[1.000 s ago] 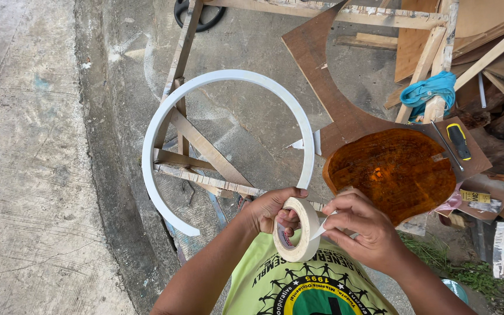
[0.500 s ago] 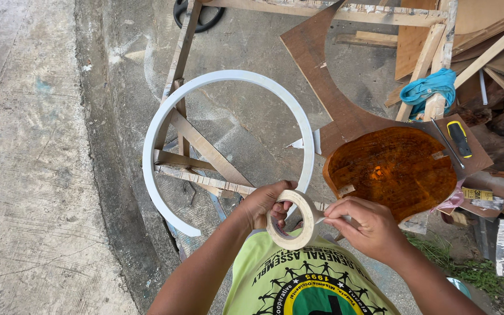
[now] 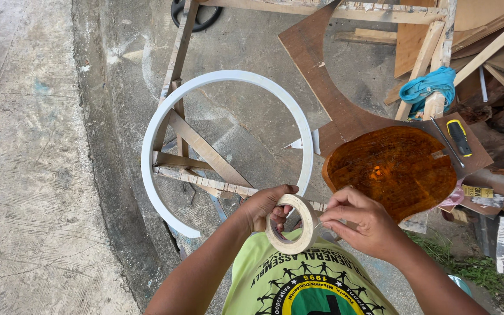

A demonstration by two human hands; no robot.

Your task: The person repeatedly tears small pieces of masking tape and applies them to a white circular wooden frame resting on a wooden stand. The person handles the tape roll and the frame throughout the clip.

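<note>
Two hands on tape roll (image 3: 292, 224), tape end hidden, white ring (image 3: 164, 114) partly covered

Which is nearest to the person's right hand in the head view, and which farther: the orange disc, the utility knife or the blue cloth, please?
From the right hand:
1. Orange disc, just above the hand.
2. Utility knife, beyond the disc's upper right edge.
3. Blue cloth, draped on the wooden frame at the top right.
</note>
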